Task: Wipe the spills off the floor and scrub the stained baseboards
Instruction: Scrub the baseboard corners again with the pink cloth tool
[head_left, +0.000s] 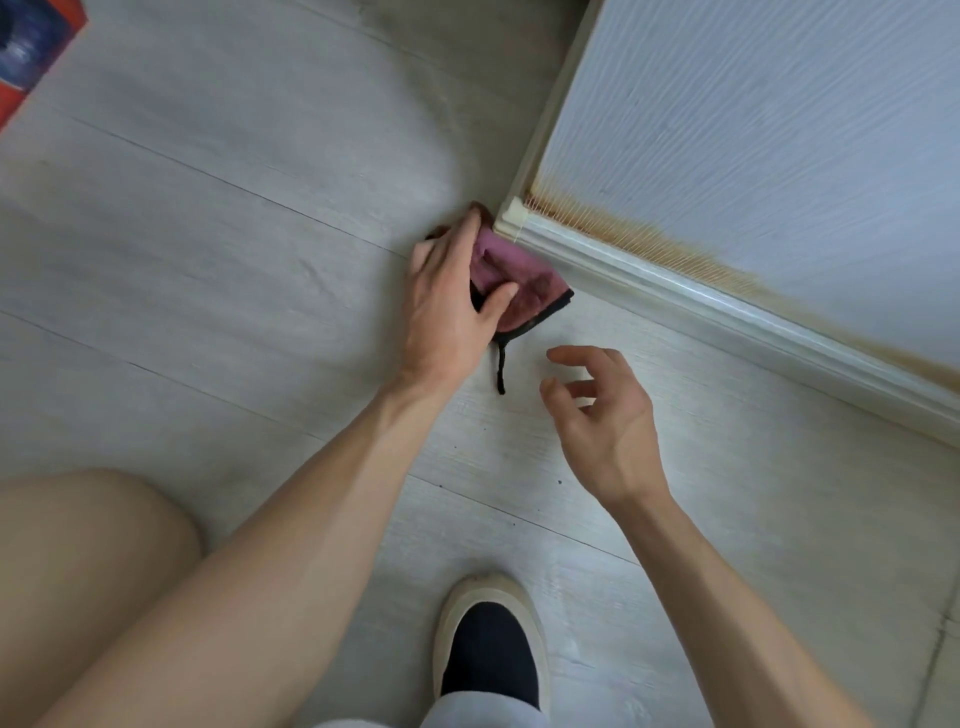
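A pink cloth with a black edge and a black loop lies on the pale plank floor, against the outer corner of the white baseboard. My left hand holds the cloth, fingers over its far side and thumb curled onto its top. My right hand hovers above the floor just right of the loop, fingers loosely curled and holding nothing. A brown stain runs along the wall just above the baseboard, from the corner toward the right.
The ribbed white wall fills the upper right. My bare left knee is at lower left, and my foot in a dark sock and pale slipper stands at bottom centre. A red and blue mat shows at top left.
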